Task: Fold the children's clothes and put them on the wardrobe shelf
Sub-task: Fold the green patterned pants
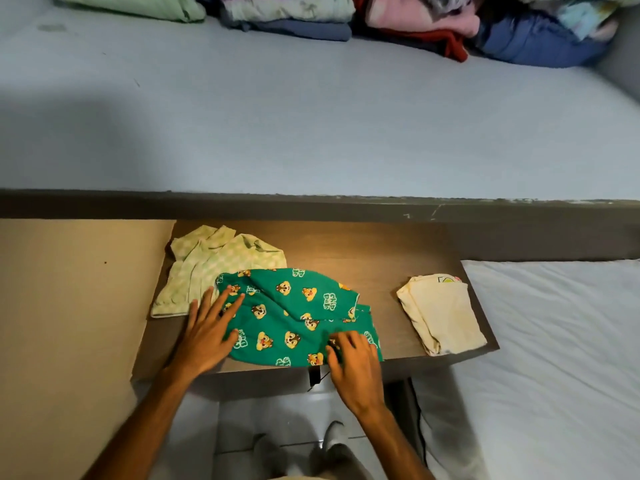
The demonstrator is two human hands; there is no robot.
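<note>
A green children's garment (291, 313) printed with cartoon chipmunks lies partly folded on a dark wooden table (391, 254). My left hand (211, 330) rests flat on its left edge with the fingers spread. My right hand (353, 362) has its fingers curled on the garment's lower right corner at the table's front edge. A pale green checked garment (204, 268) lies crumpled behind and to the left, partly under the green one. A folded cream garment (441, 313) sits at the table's right end.
A blue-sheeted bed (311, 116) stretches behind the table, with a row of folded and piled clothes (346, 19) along its far side. A white mattress (561, 341) lies to the right. A beige panel (69, 306) stands to the left. My feet show below on the tiled floor.
</note>
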